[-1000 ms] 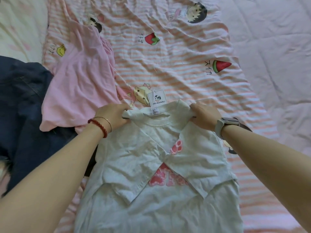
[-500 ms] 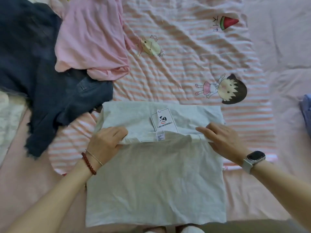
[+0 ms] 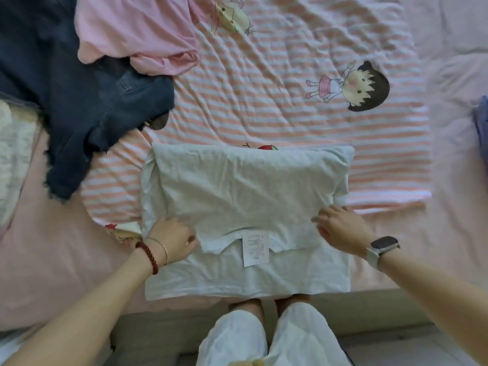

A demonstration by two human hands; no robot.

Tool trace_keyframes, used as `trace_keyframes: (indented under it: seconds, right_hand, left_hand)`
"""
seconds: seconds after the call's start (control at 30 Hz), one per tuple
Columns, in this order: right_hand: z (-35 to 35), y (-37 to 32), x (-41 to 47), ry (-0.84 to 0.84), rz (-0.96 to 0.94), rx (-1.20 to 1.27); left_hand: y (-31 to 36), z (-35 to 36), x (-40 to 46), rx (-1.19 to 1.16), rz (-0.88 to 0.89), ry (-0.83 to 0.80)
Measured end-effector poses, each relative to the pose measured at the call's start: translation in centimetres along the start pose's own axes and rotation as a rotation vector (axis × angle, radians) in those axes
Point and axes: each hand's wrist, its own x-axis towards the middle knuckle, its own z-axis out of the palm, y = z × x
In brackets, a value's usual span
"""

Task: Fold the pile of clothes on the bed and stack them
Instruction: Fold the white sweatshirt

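Bed [image 3: 39,273] had a plain pink sheet with a pink-and-white striped cartoon blanket [image 3: 290,101] over it, pale tiled floor [image 3: 409,350] below, soft dim light.
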Motion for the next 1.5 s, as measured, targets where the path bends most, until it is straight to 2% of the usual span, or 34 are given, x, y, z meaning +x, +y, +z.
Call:
trace_keyframes:
  seconds: [0.1, 0.13, 0.17, 0.27, 0.33, 0.43, 0.53, 0.6, 0.7, 0.77, 0.9, 1.0, 1.1, 1.17, 1.33, 1.4, 1.47, 1.5]
  right_hand:
    - [-2.8, 0.8, 2.1, 0.477, 0.063, 0.094]
    - [-3.7, 1.2, 3.1, 0.514, 0.117, 0.103]
    - [-4.5, 1.7, 4.1, 0.472, 0.184, 0.111]
    - [-5.7, 4.0, 7.0, 0.219, 0.309, 0.138]
    - [-6.0, 5.3, 8.1, 0.088, 0.333, 0.142]
    - [-6.2, 6.3, 8.7, 0.080, 0.309, 0.188]
    - [-6.7, 6.1, 7.9, 0.072, 0.327, 0.385]
    - [-7.4, 6.2, 6.8, 0.098, 0.318, 0.480]
    - [-9.6, 6.8, 5.6, 0.137, 0.298, 0.497]
    - [-12.5, 7.9, 5.3, 0.195, 0.312, 0.496]
    - [-20.7, 11.1, 6.0, 0.473, 0.365, 0.372]
    - [-26.1, 12.6, 6.7, 0.721, 0.383, 0.233]
    - [-27.9, 12.6, 6.6, 0.979, 0.368, 0.100]
    - [-26.5, 12.1, 6.1, 1.007, 0.294, 0.040]
    - [-16.6, 11.3, 4.1, 0.771, 0.175, -0.025]
    - [-12.6, 10.5, 3.9, 0.577, 0.164, -0.001]
    - [-9.4, 9.9, 4.1, 0.211, 0.232, -0.037]
    - [-8.0, 10.0, 4.1, 0.093, 0.281, -0.050]
  left_hand:
    - [-0.3, -2.8, 1.9, -0.043, 0.055, 0.590]
    - [-0.6, -3.8, 2.8, -0.089, 0.017, 0.698]
    - [-1.2, -4.9, 3.8, -0.126, -0.051, 0.686]
    - [-3.6, -7.3, 6.9, -0.177, -0.241, 0.401]
    - [-5.2, -8.2, 8.5, -0.222, -0.288, 0.269]
    - [-6.9, -9.6, 9.7, -0.258, -0.228, 0.196]
    - [-7.4, -10.3, 9.1, -0.313, -0.118, 0.118]
    - [-7.6, -10.7, 8.1, -0.344, -0.095, 0.117]
    - [-7.5, -12.7, 6.4, -0.374, -0.062, 0.140]
    - [-7.8, -15.8, 5.5, -0.408, -0.041, 0.191]
    - [-8.6, -24.8, 4.2, -0.440, -0.051, 0.485]
    - [-8.9, -30.4, 3.8, -0.272, -0.174, 0.712]
    - [-8.7, -32.1, 3.7, -0.151, -0.205, 1.001]
    - [-8.1, -30.7, 3.8, -0.116, -0.141, 1.087]
    - [-5.8, -20.7, 4.8, 0.123, 0.015, 0.915]
    - [-5.2, -16.3, 5.5, 0.122, -0.060, 0.627]
    - [-5.6, -12.2, 5.9, 0.074, -0.222, 0.307]
    - [-6.0, -11.0, 6.0, 0.032, -0.282, 0.167]
